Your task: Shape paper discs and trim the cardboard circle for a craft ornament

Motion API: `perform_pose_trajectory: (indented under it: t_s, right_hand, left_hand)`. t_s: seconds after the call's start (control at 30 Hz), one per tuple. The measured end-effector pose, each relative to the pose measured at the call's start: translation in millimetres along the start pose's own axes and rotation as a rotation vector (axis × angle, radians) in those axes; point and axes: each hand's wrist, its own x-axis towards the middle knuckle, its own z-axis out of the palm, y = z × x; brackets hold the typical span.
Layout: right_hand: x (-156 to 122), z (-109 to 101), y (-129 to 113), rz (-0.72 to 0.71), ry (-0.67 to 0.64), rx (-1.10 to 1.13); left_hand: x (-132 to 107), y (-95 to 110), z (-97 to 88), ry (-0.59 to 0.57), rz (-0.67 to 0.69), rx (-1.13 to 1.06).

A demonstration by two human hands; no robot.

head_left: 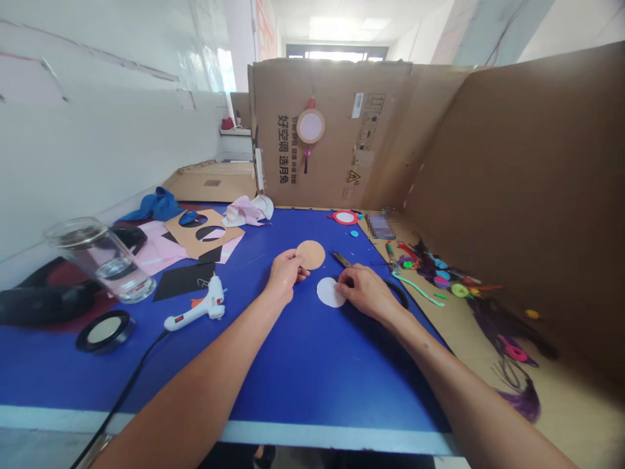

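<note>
1. The tan disc [312, 255] is round, so it has no long axis; its broad face is turned up toward the viewer. It is held over the middle of the desk [293, 378], rather nearer the far edge than the near one.
2. The white disc [329, 292] is also round, with its face upward. It sits toward the near edge from the tan disc and slightly nearer the desk's right edge; the two are close but apart.
3. The scissors [340, 258] have their long axis slanting across the desk, blade tips toward the far left corner and black handle toward the near right corner.
4. The left hand [286, 273] has its grip pinched, thumb and forefinger brought together on the left rim of the tan disc, with the other fingers curled beneath.
5. The right hand [366, 290] has its fingers bent and fingertips drawn close together at the right rim of the white disc, touching it; whether they pinch it or only press on it, I cannot tell. This hand also covers the middle of the scissors.
6. The tan disc looks plain, smooth and stiff, like card, with a neatly rounded edge.
7. The white disc looks plain and thin, its outline slightly uneven.
8. Toward the desk's left edge lies a white glue gun [198, 309], its nozzle pointing toward the near left corner.
</note>
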Motion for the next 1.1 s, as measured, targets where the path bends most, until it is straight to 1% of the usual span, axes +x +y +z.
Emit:
perform_pose_trajectory:
  t_s: [0.07, 0.23, 0.33, 0.4, 0.47, 0.57, 0.77, 0.83, 0.93, 1.1]
  right_hand:
    - [-1, -3, 0, 0.005, 0.050, 0.088]
    - [2, -11, 4, 0.020, 0.160, 0.398]
    - [5, -14, 8, 0.011, 0.173, 0.558]
    - [6, -15, 10, 0.005, 0.173, 0.609]
    - [7, -15, 11, -0.003, 0.187, 0.593]
    - [4, -14, 9, -0.025, 0.194, 0.481]
    - [-5, -17, -3, -0.073, 0.095, 0.192]
    - [-6, -19, -6, -0.095, 0.080, 0.108]
    - [-6, -19, -7, -0.099, 0.063, 0.061]
    - [-7, -11, -6, -0.071, -0.001, 0.059]
  left_hand:
    - [0, 1, -0.1, 0.005, 0.006, -0.002]
    - [2, 1, -0.6, 0.003, 0.007, -0.029]
    - [1, 1, -0.7, -0.006, 0.000, -0.036]
    - [0, 1, -0.6, -0.014, -0.002, -0.039]
    - [-1, 0, -0.4, -0.027, 0.001, -0.041]
    - [-2, 0, 0.1, -0.035, 0.007, -0.040]
    - [0, -2, 0.0, -0.032, 0.009, -0.024]
    - [1, -2, -0.3, -0.031, 0.008, -0.025]
    - [1, -1, -0.2, -0.027, 0.008, -0.022]
    - [-1, -1, 1.1, -0.015, -0.001, -0.013]
